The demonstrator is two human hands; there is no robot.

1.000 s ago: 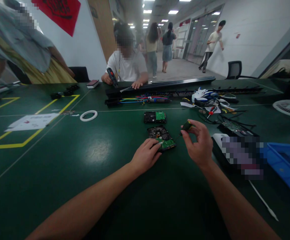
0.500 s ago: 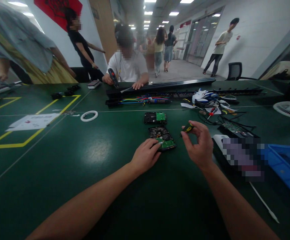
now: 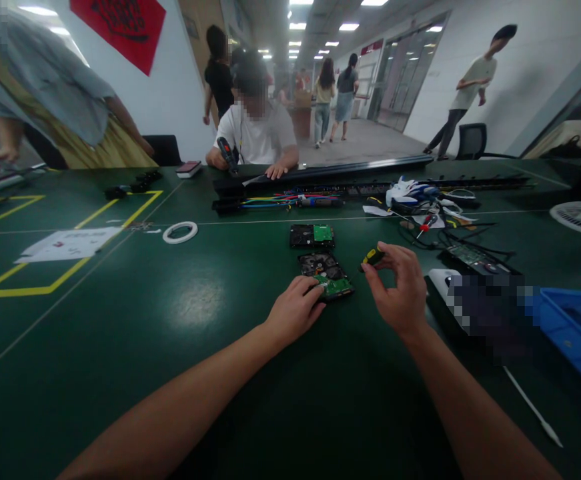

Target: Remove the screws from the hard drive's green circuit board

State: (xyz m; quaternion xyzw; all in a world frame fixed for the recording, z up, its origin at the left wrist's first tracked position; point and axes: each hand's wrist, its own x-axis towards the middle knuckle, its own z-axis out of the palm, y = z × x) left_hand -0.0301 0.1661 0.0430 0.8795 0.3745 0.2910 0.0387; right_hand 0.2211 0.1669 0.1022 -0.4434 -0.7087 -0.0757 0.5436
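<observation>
My left hand (image 3: 295, 309) is curled over the near left side of a hard drive (image 3: 337, 287), its fingers on the green circuit board and its thumb at the near edge. This drive lies flat, with a dark casing and a round hub showing beyond the board. To its right, above the table, my right hand (image 3: 399, 288) pinches a small yellow-and-black screwdriver (image 3: 371, 257) between thumb and fingertips. The screwdriver is apart from the drive, and its tip is hard to make out. Just beyond lies a second hard drive (image 3: 312, 235) with a smaller green board.
On the right are a blue bin (image 3: 577, 333), a white cable (image 3: 533, 405), an opened device (image 3: 483, 259) and tangled wires. Long black strips (image 3: 340, 175) span the back, where a seated co-worker (image 3: 256, 130) holds a power tool. A white ring (image 3: 180, 232) lies left.
The screwdriver has tilted slightly in my right hand. My left hand stays on the hard drive. In the background, several people have walked on.
</observation>
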